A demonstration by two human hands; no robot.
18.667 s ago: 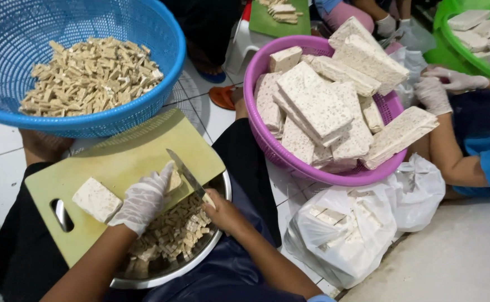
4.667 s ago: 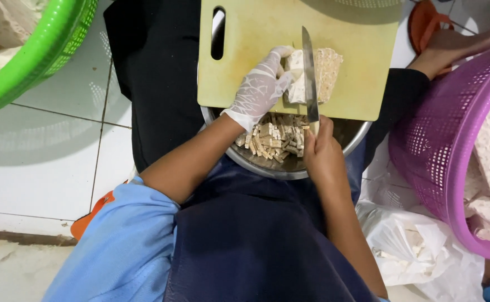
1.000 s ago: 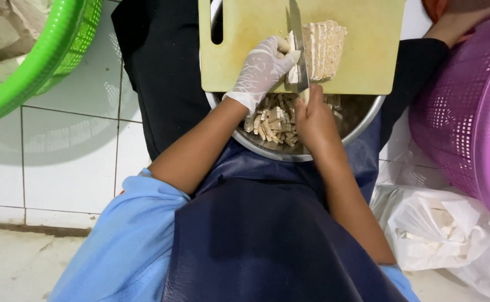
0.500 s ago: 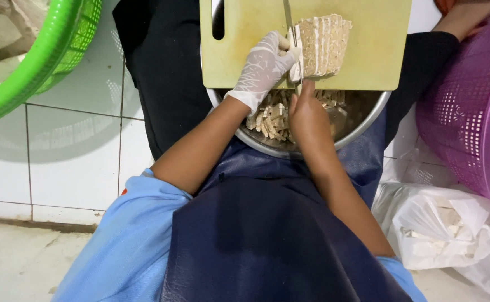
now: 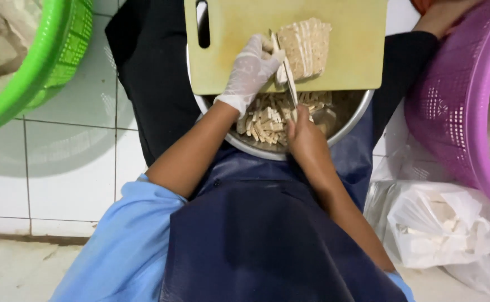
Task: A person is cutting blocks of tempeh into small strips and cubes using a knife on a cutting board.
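A pale yellow-green cutting board [image 5: 357,50] lies across a steel bowl [image 5: 350,122] on my lap. On the board sits a beige sliced block [image 5: 307,47]. My left hand [image 5: 250,72], in a thin white glove, presses on the block's left end. My bare right hand [image 5: 306,140] grips the handle of a knife [image 5: 285,75], whose blade stands on the board against the block's left side. Cut beige sticks [image 5: 267,117] fill the bowl under the board's near edge.
A green basket [image 5: 43,61] stands at the left on white floor tiles. A purple basket [image 5: 452,112] is at the right. White plastic bags [image 5: 441,229] lie below it. Another person's hand [image 5: 443,17] shows at the top right.
The view has shifted slightly right. The knife has moved a little leftwards along the block, and my gloved left hand has stayed on the block's left end.
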